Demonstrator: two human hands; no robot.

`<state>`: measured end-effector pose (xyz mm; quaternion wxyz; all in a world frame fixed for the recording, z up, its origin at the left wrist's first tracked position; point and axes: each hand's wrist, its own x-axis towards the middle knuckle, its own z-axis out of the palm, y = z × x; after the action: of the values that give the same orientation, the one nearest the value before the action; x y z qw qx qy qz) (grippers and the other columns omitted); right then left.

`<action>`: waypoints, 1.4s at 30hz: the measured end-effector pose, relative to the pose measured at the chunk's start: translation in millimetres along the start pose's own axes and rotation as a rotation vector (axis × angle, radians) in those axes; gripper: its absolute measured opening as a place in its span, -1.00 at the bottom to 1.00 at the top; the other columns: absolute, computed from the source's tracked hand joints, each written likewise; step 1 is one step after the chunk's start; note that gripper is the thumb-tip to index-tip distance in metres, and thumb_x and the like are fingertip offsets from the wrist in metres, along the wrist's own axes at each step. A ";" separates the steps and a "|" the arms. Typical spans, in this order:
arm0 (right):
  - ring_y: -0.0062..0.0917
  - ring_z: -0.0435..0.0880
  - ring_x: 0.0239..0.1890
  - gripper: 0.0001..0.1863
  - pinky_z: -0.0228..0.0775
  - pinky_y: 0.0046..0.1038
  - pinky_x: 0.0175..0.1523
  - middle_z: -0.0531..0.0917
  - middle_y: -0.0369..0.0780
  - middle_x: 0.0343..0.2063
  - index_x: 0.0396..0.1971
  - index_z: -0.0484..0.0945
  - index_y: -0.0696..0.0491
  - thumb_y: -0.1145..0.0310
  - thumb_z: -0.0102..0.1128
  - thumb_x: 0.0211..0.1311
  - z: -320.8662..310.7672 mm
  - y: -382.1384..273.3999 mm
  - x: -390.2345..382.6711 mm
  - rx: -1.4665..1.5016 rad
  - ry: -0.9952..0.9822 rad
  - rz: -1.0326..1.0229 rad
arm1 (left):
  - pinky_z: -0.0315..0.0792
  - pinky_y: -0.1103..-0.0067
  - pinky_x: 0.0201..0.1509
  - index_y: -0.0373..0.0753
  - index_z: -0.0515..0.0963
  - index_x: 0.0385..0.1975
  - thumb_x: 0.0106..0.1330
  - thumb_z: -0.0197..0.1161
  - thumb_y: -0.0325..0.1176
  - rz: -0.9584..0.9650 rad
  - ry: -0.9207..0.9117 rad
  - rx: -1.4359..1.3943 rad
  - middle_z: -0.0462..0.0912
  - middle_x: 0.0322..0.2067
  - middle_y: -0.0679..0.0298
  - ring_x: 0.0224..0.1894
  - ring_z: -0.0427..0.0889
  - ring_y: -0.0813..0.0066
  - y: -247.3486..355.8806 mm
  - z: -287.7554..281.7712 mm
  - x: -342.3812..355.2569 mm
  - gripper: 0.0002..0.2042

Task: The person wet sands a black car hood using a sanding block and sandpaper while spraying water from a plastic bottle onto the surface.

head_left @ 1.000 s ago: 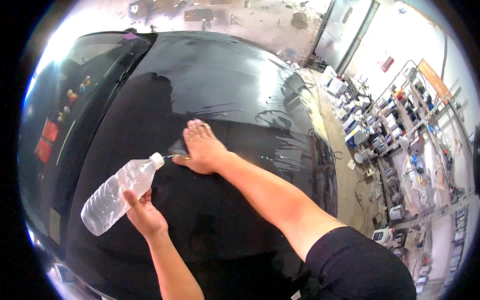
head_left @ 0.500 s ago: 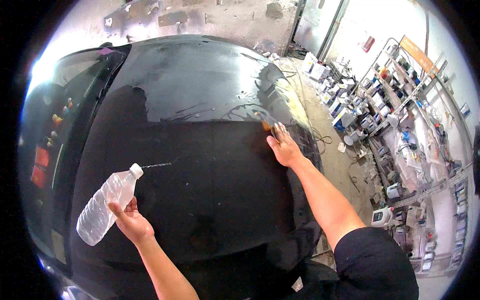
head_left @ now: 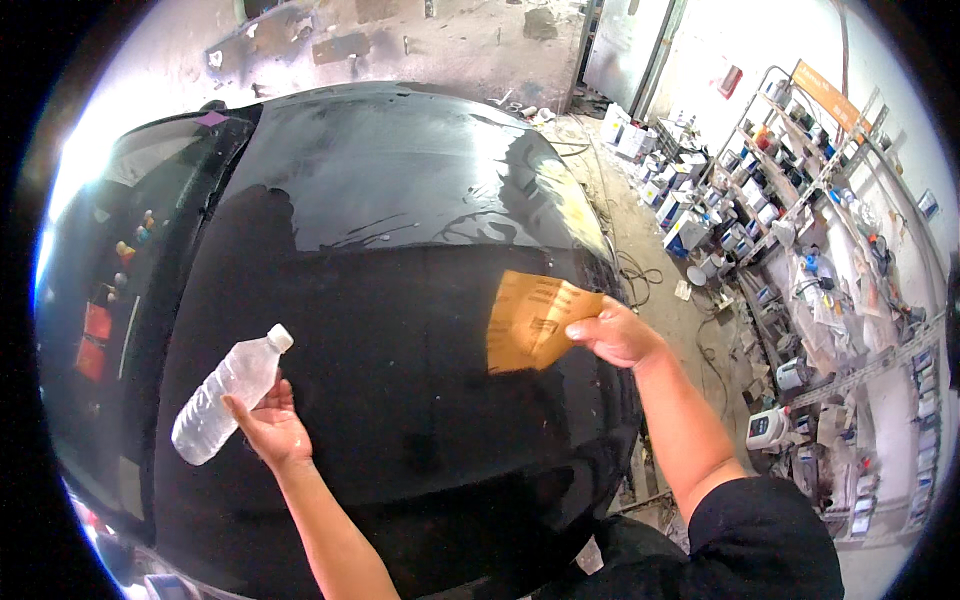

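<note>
Over the left part of a black car hood (head_left: 400,420), my left hand (head_left: 273,425) is closed round a clear plastic bottle (head_left: 222,395). The bottle is tilted, its white cap up and to the right, and no water jet shows from it. My right hand (head_left: 622,335) pinches the right edge of a creased brown sheet of sandpaper (head_left: 530,322) between thumb and fingers, its printed back facing up. The sheet is spread out above the right part of the hood. Wet, shiny streaks (head_left: 480,232) cover the hood's far half.
The windshield (head_left: 110,310) lies to the left, with small figures behind it. At the right, shelves (head_left: 800,150) hold many cans and bottles, and boxes (head_left: 690,232) crowd the floor. A hose (head_left: 640,275) lies beside the car. A stained wall (head_left: 480,50) stands beyond.
My right hand has drawn back toward me and right; the sandpaper, mostly hidden under it before, is now spread out in view. The water jet from the bottle has stopped.
</note>
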<state>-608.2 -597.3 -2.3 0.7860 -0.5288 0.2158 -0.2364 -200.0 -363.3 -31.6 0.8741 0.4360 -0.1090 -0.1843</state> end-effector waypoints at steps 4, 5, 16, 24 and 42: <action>-0.49 0.56 0.08 -0.50 0.36 -0.35 0.22 0.60 -0.22 0.04 0.14 0.46 0.18 0.49 0.22 0.14 41.8 8.2 19.8 0.086 -0.163 0.061 | 0.57 0.29 0.07 -0.24 0.34 0.24 0.26 0.15 0.28 -0.277 -0.244 -0.241 0.57 0.04 0.05 0.04 0.61 0.12 0.5 50.7 -50.9 -0.25; -0.48 0.58 0.05 -0.50 0.38 -0.35 0.21 0.62 -0.22 0.01 0.14 0.46 0.19 0.50 0.20 0.14 48.4 13.3 26.0 0.083 -0.184 0.140 | 0.50 0.20 0.17 -0.26 0.30 0.27 0.25 0.11 0.33 -0.375 -0.259 -0.307 0.55 0.08 0.00 0.10 0.56 0.05 -6.3 63.5 -61.7 -0.19; -0.22 0.69 -0.19 -0.67 0.50 -0.32 -0.11 0.68 -0.01 -0.27 -0.21 0.49 0.21 0.33 0.25 0.07 89.6 37.7 36.5 -0.673 0.205 -0.135 | 0.18 0.19 0.33 -0.11 0.25 0.32 0.20 0.09 0.37 -0.692 -0.339 -0.172 0.38 0.26 0.19 0.30 0.30 0.17 -25.2 118.7 -150.4 -0.18; -0.29 0.60 -0.18 -0.48 0.43 -0.29 -0.04 0.61 -0.08 -0.24 -0.08 0.49 0.20 0.01 0.23 0.25 113.8 49.4 -0.2 -0.747 0.076 -0.383 | 0.28 0.04 0.28 -0.16 0.24 0.32 0.22 0.08 0.36 -0.678 -0.299 -0.237 0.40 0.23 0.09 0.26 0.40 0.07 -32.7 119.3 -167.5 -0.17; -0.34 0.65 -0.07 -0.67 0.59 -0.13 0.04 0.63 -0.19 -0.12 -0.06 0.52 0.04 0.62 0.18 0.17 59.4 60.6 -7.7 0.472 0.331 0.021 | 0.45 0.31 0.19 -0.19 0.30 0.26 0.27 0.22 0.19 -0.333 -0.182 0.023 0.49 0.13 0.15 0.14 0.54 0.17 5.3 51.2 -76.1 -0.29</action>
<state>-570.6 -529.5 -37.6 0.8438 -0.2833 0.2857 -0.3551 -285.9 -365.6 0.8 0.8130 0.4396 -0.1160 -0.3636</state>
